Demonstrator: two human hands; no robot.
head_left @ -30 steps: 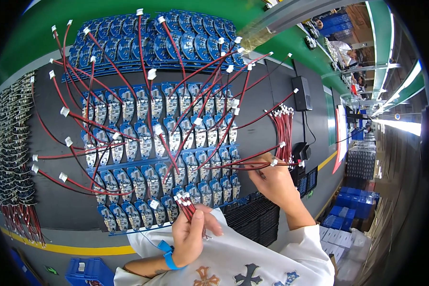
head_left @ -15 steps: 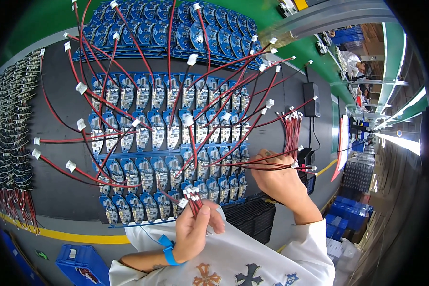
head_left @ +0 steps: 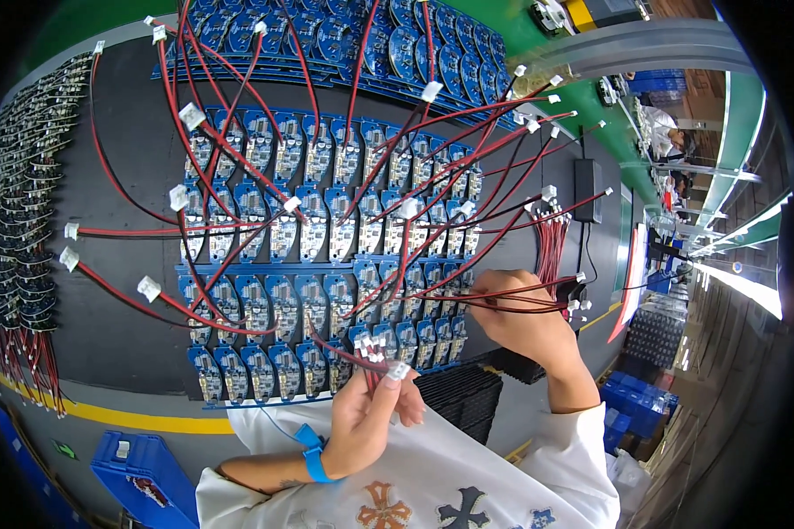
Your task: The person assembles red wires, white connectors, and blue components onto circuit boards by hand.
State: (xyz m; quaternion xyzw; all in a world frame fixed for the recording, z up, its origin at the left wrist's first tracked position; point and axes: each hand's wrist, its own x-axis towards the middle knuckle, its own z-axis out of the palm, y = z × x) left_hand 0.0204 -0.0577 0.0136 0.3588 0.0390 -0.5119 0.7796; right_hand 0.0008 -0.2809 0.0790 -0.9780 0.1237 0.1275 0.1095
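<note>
Blue circuit boards (head_left: 313,225) are spread towards 10 o'clock. At 6 o'clock, wire leads (head_left: 373,377), likely light and bendy, best taken near their plugs (head_left: 372,346), are gripped in the left hand (head_left: 363,425); at 4 o'clock, the right hand (head_left: 528,323) is curled, its hold hidden.

the left grip (head_left: 363,425) holds a red-and-black wire bundle (head_left: 371,350) near blue circuit boards (head_left: 256,304).
</note>
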